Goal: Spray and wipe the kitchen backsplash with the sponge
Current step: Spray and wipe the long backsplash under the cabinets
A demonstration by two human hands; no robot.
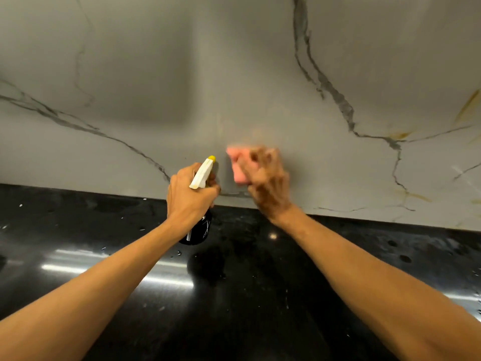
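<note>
The backsplash is a pale grey marble-look wall with dark veins. My right hand grips a pink sponge and holds it against the wall just above the counter; hand and sponge are blurred. My left hand grips a spray bottle right beside the sponge. The bottle has a white trigger head with a yellow nozzle tip pointing at the wall, and its black body hangs below my fist.
A glossy black countertop runs below the wall, dotted with water drops and light reflections. Yellowish stains mark the backsplash at the far right.
</note>
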